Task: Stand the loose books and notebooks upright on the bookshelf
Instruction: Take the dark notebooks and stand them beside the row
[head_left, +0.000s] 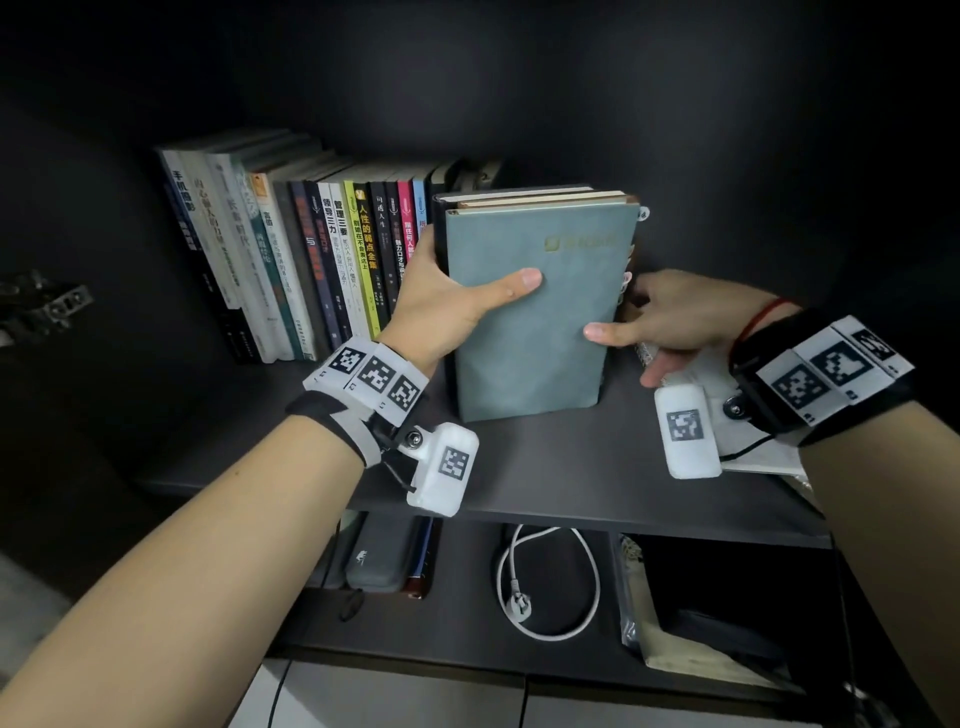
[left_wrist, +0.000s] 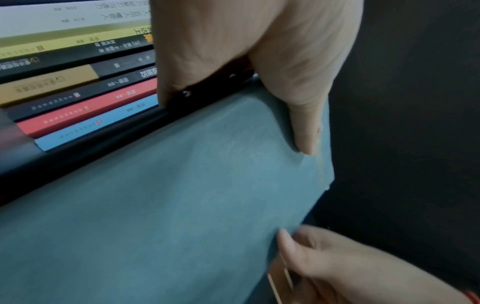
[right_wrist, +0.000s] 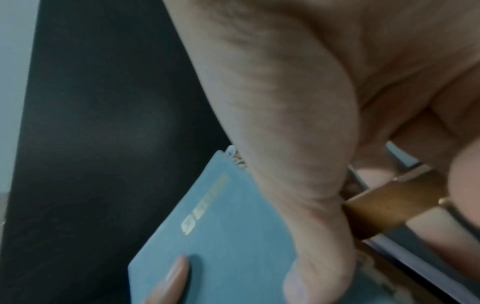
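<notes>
A teal notebook (head_left: 535, 312) stands upright on the dark shelf (head_left: 571, 467), its cover facing me, with two more notebooks pressed behind it. My left hand (head_left: 447, 296) grips the bundle at the spine side, thumb flat across the teal cover (left_wrist: 182, 205). My right hand (head_left: 675, 317) holds the open-edge side, thumb on the cover (right_wrist: 233, 236) and fingers curled behind round a brown strap (right_wrist: 389, 205). A row of upright books (head_left: 291, 260) stands just left of the bundle, their spines (left_wrist: 78, 92) close to my left fingers.
White paper (head_left: 763, 452) lies flat on the shelf under my right wrist. On the lower shelf are a white cable (head_left: 545, 582), a grey case (head_left: 384, 556) and a pale bag (head_left: 675, 623). The shelf's back wall is dark.
</notes>
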